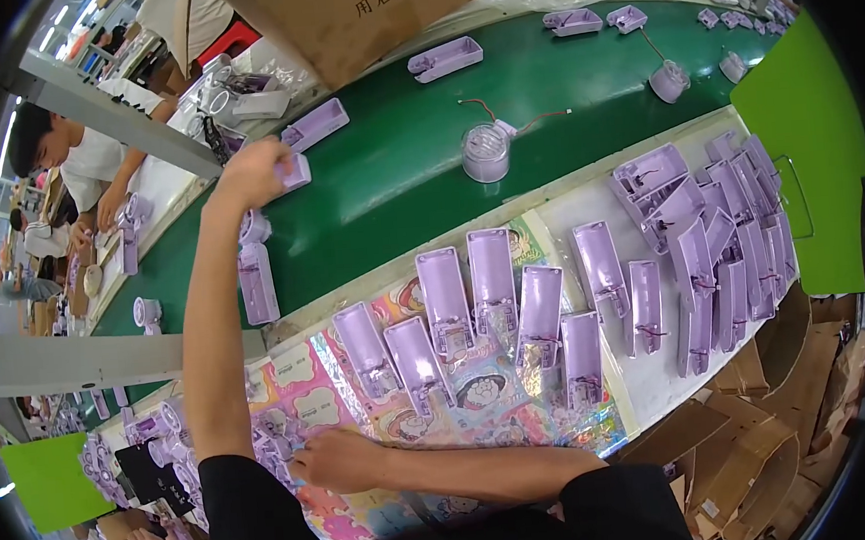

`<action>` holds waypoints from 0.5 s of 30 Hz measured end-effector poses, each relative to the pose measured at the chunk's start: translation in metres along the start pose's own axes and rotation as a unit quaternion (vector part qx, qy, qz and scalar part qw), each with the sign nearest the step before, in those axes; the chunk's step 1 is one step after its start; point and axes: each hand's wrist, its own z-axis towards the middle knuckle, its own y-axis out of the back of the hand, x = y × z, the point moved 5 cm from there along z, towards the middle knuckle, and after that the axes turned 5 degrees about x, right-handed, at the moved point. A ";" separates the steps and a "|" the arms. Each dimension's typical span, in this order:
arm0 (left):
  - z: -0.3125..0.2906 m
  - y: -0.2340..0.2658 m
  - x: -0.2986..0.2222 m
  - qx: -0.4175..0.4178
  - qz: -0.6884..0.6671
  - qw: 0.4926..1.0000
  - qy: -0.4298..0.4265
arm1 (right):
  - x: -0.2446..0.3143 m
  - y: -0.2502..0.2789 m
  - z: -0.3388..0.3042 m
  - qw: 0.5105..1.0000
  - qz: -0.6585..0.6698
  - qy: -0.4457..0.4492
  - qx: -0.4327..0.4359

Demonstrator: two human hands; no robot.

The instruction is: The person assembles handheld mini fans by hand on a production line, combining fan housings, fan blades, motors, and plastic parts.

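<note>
My left hand (255,172) reaches out over the green conveyor belt, its fingers closed at a light purple plastic housing (296,172). Just beyond it another purple housing (316,126) lies on the belt, and a longer purple housing (259,284) rests below, beside my forearm. Near my body, my right hand (337,459) is low over the colourful printed sheets (305,389). Its fingers are curled next to a cluster of small purple parts (275,433); whatever they hold is hidden. Several open purple housings (445,299) with small wires stand in rows on the sheets.
A clear round container with red wires (486,154) sits on the belt. At right, purple housings (735,219) are stacked beside a green panel (805,144). A cardboard box (355,20) hangs over the far edge. A grey metal frame (68,366) crosses at left; co-workers sit beyond.
</note>
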 end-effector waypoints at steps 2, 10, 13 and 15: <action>0.008 0.002 -0.023 -0.054 -0.009 0.998 -0.035 | -0.002 0.002 0.001 1.000 -0.001 -0.007 0.021; 0.031 -0.013 -0.014 -0.106 0.047 0.993 -0.012 | 0.005 -0.005 0.009 0.999 0.011 0.008 0.040; 0.031 -0.005 -0.049 -0.078 0.059 0.995 0.025 | -0.006 -0.007 0.001 0.999 -0.005 -0.007 0.031; 0.006 0.011 -0.065 -0.134 0.063 0.989 -0.011 | -0.004 -0.005 0.002 1.000 0.009 0.005 0.006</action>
